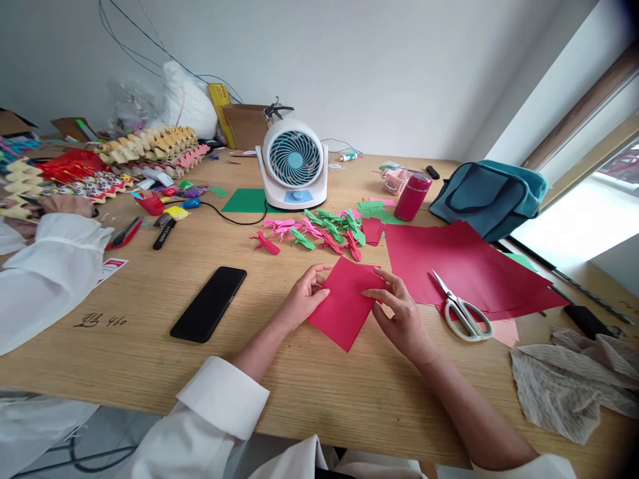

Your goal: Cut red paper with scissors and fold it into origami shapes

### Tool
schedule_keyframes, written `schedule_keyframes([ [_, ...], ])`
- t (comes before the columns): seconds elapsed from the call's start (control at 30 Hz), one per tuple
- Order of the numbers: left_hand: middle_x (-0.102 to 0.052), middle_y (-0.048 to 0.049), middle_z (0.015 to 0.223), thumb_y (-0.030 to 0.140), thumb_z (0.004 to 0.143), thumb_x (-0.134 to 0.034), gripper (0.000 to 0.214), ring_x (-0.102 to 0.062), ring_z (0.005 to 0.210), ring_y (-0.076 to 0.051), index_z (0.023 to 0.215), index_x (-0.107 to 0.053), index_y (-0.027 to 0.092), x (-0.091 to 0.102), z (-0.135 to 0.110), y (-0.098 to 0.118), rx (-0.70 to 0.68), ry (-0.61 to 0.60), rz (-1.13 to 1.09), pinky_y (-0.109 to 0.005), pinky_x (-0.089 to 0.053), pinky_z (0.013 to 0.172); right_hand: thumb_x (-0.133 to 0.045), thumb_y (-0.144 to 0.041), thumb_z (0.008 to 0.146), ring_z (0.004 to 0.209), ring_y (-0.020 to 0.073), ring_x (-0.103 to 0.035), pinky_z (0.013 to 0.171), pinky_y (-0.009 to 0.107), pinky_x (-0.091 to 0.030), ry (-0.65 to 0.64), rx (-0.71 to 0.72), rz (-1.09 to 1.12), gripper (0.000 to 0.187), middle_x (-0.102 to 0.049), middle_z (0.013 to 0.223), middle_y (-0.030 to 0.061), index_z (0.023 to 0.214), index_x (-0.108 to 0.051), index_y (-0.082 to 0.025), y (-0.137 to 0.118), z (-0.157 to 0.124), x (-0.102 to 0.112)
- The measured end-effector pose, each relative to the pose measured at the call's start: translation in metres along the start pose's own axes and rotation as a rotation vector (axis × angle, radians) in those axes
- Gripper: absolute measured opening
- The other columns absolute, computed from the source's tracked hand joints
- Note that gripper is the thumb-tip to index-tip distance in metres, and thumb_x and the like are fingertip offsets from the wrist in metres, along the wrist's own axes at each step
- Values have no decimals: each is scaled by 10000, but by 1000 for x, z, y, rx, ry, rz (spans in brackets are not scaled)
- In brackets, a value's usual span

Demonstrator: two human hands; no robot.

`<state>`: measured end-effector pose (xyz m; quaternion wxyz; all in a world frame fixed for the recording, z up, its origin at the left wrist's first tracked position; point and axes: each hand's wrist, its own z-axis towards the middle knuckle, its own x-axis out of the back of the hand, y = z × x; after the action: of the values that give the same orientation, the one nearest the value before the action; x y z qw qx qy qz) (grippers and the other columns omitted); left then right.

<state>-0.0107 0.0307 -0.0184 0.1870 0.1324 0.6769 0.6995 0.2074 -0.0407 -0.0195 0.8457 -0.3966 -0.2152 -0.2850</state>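
Between my hands is a rectangle of red paper [344, 309], held above the table at a slant. My left hand [308, 296] pinches its left edge, thumb on top and fingers behind. On the other side my right hand [399, 309] grips the right edge, with fingertips on the paper's face. Beyond the paper lie several pink, green and red paper cut-outs [319, 229]. A pair of scissors with white handles [462, 313] rests to the right, partly on large red paper sheets [464, 263]. Left of my left hand lies a black phone [208, 304].
A white fan [294, 163] stands at the back, near a red can-shaped container [413, 197] and a teal bag [489, 196]. A grey cloth [564, 379] lies at right. White fabric [44, 279], a black marker [164, 234] and craft pieces [150, 143] crowd the left.
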Motion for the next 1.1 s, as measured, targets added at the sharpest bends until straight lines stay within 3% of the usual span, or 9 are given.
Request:
schedule_keyframes([
  [0.23,-543,34,804,191,758,-607,538,-549,709,-102,1270,-444,222,1,0,3,-17,147,-48,-209,-436,657,-524,-178,935,1052,210,-636,931,427,-531,21,-116,35,367,-396,1487,126,1286,-551,-284,-1,-2,-4],
  [0.47,-582,22,848,213,725,-644,536,-589,760,-124,1214,-425,226,-2,2,-3,-1,161,-127,-235,-479,686,-467,-84,897,1249,225,-526,1021,411,-476,-185,-91,41,523,-538,1341,91,1376,-496,-293,-2,-7,-4],
  [0.6,-578,17,871,209,722,-649,530,-599,777,-131,1195,-410,228,-3,3,-5,28,162,-149,-239,-498,666,-466,-4,806,1145,203,-584,969,359,-500,-228,-86,88,555,-606,1202,74,1284,-580,-261,-5,-6,-5],
  [0.73,-570,9,923,214,737,-657,560,-595,754,-114,1237,-407,238,-3,2,-1,48,160,-143,-231,-508,652,-507,-13,784,1069,205,-605,940,353,-496,-180,-117,151,453,-638,1106,62,1148,-648,-244,-3,-5,-6],
  [0.83,-577,-19,1021,229,762,-664,668,-618,823,-128,1355,-358,267,0,2,3,9,168,-151,-254,-529,707,-558,-72,807,1034,208,-609,905,345,-498,-142,-164,247,330,-642,1078,54,1070,-661,-246,-3,-4,-5],
  [0.97,-580,-30,1038,264,797,-672,712,-626,900,-148,1424,-336,279,10,3,4,-57,169,-141,-273,-524,791,-640,-220,844,941,189,-616,854,308,-498,-208,-178,409,174,-639,1011,39,1014,-668,-241,-5,0,0],
  [1.1,-598,-43,1067,298,827,-657,633,-615,909,-143,1406,-401,268,18,4,2,-59,136,-57,-253,-500,800,-695,-381,829,932,194,-605,850,306,-489,-309,-257,525,231,-629,990,38,997,-657,-227,-4,0,4],
])
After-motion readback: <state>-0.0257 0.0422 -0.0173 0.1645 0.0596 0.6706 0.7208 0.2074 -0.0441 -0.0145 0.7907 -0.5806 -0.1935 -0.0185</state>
